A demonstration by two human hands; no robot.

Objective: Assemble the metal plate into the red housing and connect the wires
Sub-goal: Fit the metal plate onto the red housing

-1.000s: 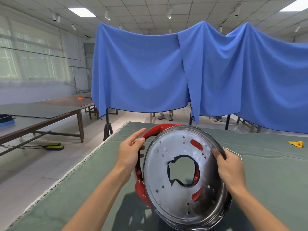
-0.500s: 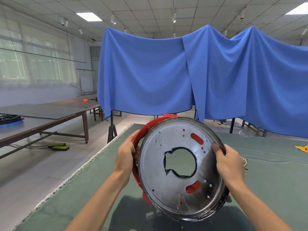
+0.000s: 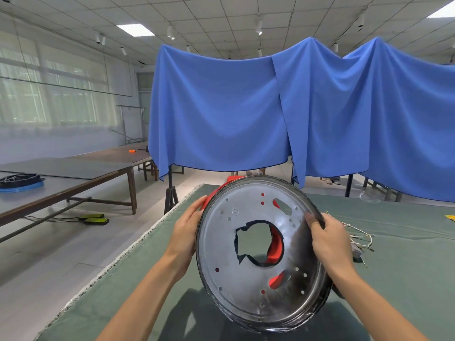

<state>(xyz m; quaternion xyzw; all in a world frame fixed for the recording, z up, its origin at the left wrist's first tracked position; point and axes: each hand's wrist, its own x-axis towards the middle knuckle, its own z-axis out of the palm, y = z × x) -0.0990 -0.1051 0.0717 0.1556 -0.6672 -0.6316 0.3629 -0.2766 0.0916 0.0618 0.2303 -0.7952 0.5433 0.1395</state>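
Observation:
A round shiny metal plate (image 3: 226, 257) with a ragged centre hole and small drilled holes faces me, tilted up on edge above the green table. Behind it sits the red housing (image 3: 275, 247), showing through the hole, the slots and at the upper left rim. My left hand (image 3: 188, 230) grips the left edge of plate and housing. My right hand (image 3: 328, 242) holds the right rim, thumb on the plate's face. A bundle of pale wires (image 3: 360, 237) lies on the table just right of my right hand.
The green cloth-covered table (image 3: 138, 286) has its left edge close by, with floor beyond. A yellow object (image 3: 450, 217) lies at the far right. Blue drapes (image 3: 221, 114) hang behind the table. Wooden tables (image 3: 73, 168) stand to the left.
The plate and housing have been lifted higher and turned a little, so more red shows through the centre hole. My left hand has closed onto the rim. The view has shifted left.

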